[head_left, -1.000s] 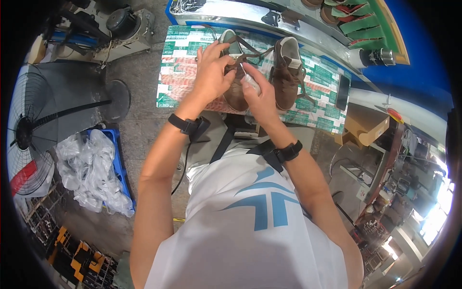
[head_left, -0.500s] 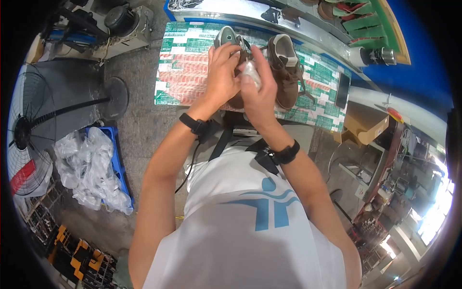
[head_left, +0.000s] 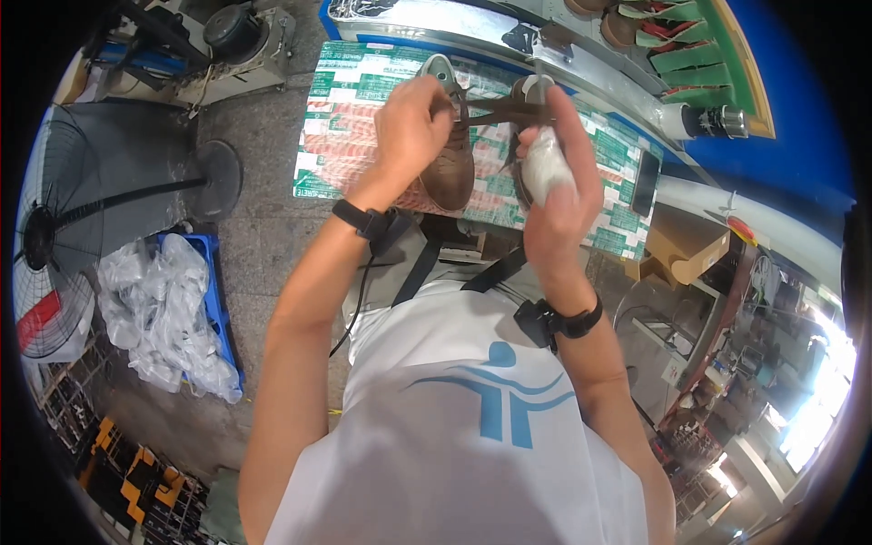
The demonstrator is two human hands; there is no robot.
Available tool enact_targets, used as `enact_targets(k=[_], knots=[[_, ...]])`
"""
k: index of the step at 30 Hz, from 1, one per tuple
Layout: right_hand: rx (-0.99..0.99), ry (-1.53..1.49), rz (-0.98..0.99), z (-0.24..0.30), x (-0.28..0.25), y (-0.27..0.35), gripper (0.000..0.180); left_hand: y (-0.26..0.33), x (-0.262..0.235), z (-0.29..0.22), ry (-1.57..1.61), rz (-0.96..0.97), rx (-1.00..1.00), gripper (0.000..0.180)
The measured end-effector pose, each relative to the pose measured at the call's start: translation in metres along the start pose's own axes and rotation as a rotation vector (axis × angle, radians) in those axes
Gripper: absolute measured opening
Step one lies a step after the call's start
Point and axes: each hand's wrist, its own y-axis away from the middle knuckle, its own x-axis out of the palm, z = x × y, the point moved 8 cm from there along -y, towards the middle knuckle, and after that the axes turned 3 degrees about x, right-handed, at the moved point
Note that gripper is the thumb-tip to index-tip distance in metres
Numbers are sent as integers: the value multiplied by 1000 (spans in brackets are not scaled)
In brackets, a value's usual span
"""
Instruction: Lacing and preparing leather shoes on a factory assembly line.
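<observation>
A brown lace-up shoe (head_left: 446, 173) stands on the table, its toe toward me. My left hand (head_left: 411, 127) is closed at its upper left side, fingers curled; what they grip is hidden. My right hand (head_left: 568, 213) is wrapped round a white, cloth-like bundle (head_left: 546, 165), with a thin greyish piece sticking up beyond it, blurred. A brown lace (head_left: 498, 115) stretches sideways from the shoe's opening to my right fingers. Behind that hand a second brown shoe (head_left: 520, 89) is mostly covered.
Green, white and red printed sheeting covers the table (head_left: 336, 136). A dark phone (head_left: 646, 182) lies at its right end, beside a cardboard box (head_left: 695, 250). Shoe parts fill a green rack (head_left: 686, 54). At left are a floor fan (head_left: 41, 245) and a blue crate (head_left: 221, 309) of clear plastic bags.
My right hand has moved right and away from my left, still holding the white bundle. The lace now spans the space between. The left shoe's front has come into sight.
</observation>
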Motion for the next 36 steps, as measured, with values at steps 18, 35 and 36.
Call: enact_targets(k=[18,35,36], knots=[[558,419,153,-125,-80,11,54,-84,-19,92,840,250,-471,20],[2,752,443,-93,48,19,74,20,32,90,478,534,-524,59],[75,650,454,-99,48,19,72,21,33,91,505,528,-470,69]])
